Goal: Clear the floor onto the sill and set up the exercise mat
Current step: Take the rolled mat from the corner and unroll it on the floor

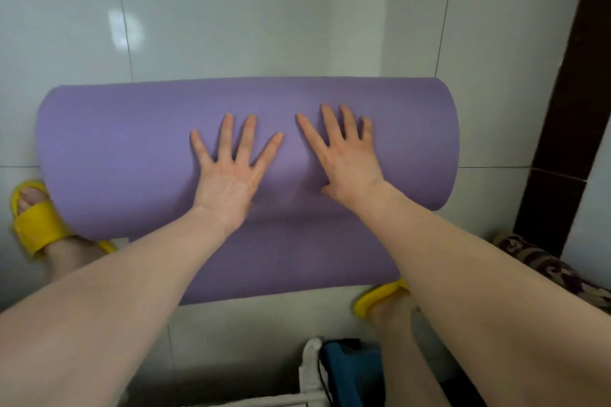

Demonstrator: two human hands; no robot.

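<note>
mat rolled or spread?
Mostly rolled: the purple mat is a thick roll with a short flat flap toward the feet; both hands press flat on it.

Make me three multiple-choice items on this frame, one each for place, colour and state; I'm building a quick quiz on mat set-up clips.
1. Where do both hands rest?
A. on the rolled mat
B. on the wall
C. on a slipper

2. What colour are the slippers?
A. blue
B. yellow
C. white

3. What state is the mat in?
A. fully flat
B. folded in half
C. mostly rolled

Key:
1 A: left hand and right hand lie flat on the purple mat.
2 B: each slipper is yellow.
3 C: only a short flap lies flat on the tiled floor.
</note>
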